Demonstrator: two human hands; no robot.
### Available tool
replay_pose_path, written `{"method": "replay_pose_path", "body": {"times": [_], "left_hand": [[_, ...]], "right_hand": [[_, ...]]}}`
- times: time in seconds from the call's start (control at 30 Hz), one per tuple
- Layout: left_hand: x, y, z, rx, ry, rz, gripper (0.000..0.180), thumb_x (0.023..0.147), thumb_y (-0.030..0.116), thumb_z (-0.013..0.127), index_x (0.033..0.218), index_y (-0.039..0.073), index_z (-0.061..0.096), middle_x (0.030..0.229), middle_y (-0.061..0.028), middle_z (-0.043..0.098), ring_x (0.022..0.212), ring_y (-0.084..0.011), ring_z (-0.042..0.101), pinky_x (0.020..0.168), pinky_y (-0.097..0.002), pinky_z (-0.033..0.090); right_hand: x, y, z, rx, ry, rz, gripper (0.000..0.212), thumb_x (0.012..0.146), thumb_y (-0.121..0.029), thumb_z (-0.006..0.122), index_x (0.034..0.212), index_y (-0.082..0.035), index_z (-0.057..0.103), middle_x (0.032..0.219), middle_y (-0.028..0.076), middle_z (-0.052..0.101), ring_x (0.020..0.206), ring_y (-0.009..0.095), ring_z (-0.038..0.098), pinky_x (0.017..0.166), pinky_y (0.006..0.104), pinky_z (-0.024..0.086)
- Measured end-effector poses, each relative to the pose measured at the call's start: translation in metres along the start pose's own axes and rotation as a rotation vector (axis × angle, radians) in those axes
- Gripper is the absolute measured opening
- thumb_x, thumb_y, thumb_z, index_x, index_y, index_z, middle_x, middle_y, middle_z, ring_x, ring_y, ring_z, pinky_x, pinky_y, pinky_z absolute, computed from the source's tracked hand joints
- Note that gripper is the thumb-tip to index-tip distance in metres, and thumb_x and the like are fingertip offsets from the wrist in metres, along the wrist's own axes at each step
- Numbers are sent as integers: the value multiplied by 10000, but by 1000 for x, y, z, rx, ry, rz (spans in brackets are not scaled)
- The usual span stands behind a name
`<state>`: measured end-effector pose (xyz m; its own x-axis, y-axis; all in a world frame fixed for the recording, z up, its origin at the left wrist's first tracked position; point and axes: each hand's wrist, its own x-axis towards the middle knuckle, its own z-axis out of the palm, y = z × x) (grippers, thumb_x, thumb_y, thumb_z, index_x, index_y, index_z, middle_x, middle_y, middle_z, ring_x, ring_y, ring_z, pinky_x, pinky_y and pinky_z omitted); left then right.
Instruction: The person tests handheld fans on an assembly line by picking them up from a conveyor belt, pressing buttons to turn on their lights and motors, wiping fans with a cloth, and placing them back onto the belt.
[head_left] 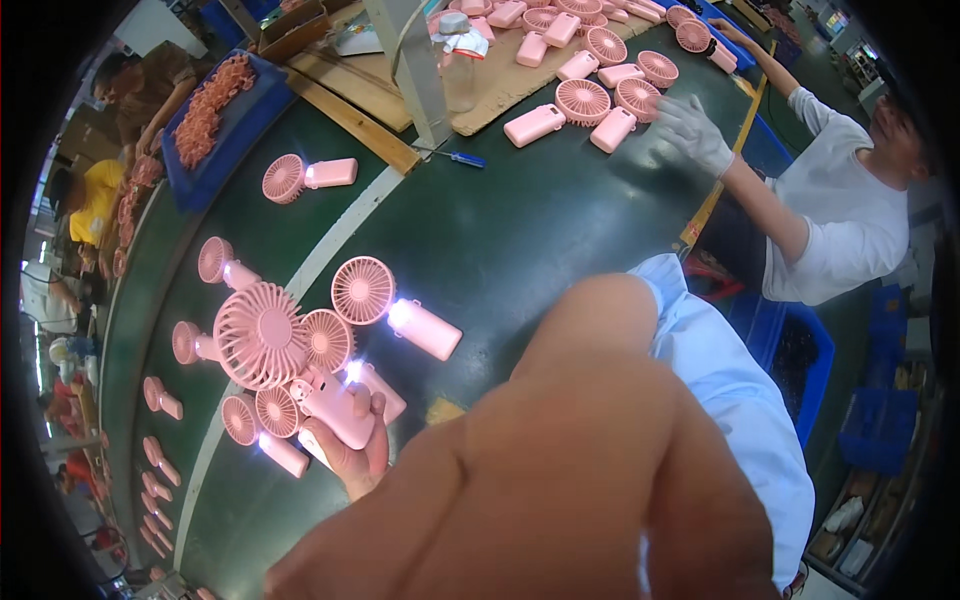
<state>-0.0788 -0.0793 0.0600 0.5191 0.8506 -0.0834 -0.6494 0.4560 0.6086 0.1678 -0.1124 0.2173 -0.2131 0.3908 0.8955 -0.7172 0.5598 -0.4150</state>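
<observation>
My left hand (352,462) is closed around the handle of a pink handheld fan (272,335), its round slatted head toward the far left. Close around and partly behind it lie other pink fans, among them a fan with a glowing light (425,330) and a fan at its near left (284,455). My right hand (520,490) looms large and blurred close to the camera. Its fingers are hidden, and it covers part of the near bench. The bare forearm (590,325) behind it comes out of a light blue sleeve (715,390).
A green conveyor belt (480,230) carries a row of pink fans on the left. More fans (585,100) crowd the far side. A blue screwdriver (466,159) lies near a metal post (408,70). A co-worker's gloved hand (690,135) reaches in from the right. A blue bin (225,130) holds pink parts.
</observation>
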Motion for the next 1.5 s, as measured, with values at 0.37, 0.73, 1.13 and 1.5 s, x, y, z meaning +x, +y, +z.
{"method": "replay_pose_path", "body": {"times": [0.37, 0.73, 1.13, 1.5], "left_hand": [[-1, 0, 3, 211, -1, 0, 685, 730, 457, 679, 1255, 137, 378, 834, 14, 477, 682, -106, 395, 676, -311, 368], [-3, 8, 3, 22, 5, -18, 547, 873, 545, 404, 1251, 149, 379, 899, -18, 509, 597, -126, 429, 614, -321, 378], [-3, 28, 4, 318, 117, 148, 527, 850, 417, 550, 1217, 77, 385, 828, -46, 509, 624, -120, 486, 550, -271, 419], [-11, 31, 5, 360, 131, 105, 447, 909, 420, 418, 1187, 69, 402, 818, -109, 538, 580, -173, 521, 509, -301, 440]], "right_hand": [[-1, -2, 6, 154, 21, -30, 309, 907, -246, 466, 959, 39, 575, 902, 135, 607, 796, 216, 576, 681, 329, 444], [3, 13, 29, 336, 16, -34, 306, 916, -265, 460, 954, 17, 571, 866, 103, 613, 755, 173, 577, 634, 305, 451], [-135, -13, -165, -1451, 966, 837, 463, 752, -398, 665, 959, 10, 588, 812, 84, 603, 751, 140, 545, 690, 273, 441], [-134, -14, -296, -1055, 968, 757, 632, 668, -119, 710, 1224, -67, 415, 1120, 27, 491, 1030, 149, 472, 872, 284, 404]]}}
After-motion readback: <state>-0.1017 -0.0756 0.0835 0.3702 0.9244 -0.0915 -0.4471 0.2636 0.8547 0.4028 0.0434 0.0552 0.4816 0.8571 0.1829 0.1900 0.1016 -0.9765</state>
